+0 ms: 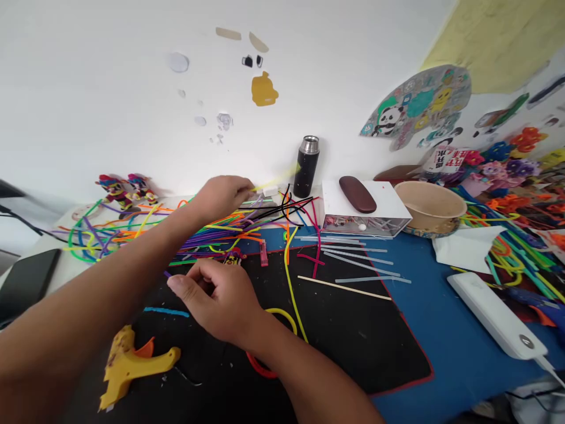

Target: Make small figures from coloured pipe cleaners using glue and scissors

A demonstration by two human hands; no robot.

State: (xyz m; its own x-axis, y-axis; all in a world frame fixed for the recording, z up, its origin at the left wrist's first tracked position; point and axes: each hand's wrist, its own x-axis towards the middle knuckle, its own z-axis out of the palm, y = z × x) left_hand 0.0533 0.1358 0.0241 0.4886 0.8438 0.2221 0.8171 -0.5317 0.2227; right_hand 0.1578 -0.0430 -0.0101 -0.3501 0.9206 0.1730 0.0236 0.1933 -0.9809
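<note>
My left hand (226,197) reaches over the pile of pipe cleaners (207,238), its fingers pinched on a yellow pipe cleaner (280,176). That strand is smeared by motion and stretches right, to in front of the black flask (307,168). Nearer to me, my right hand (223,297) is curled above the black mat (353,335). The end of a purple pipe cleaner (166,274) shows at its thumb tip; the rest is hidden. A longer yellow pipe cleaner (289,277) and a curved red one (261,368) lie by the right forearm.
A yellow glue gun (132,365) lies at front left, with a blue twisted strip (166,311) behind it. Clear glue sticks (362,259) and a wooden stick (344,288) are at right. Behind stand a white box (379,203) and a round bowl (430,203).
</note>
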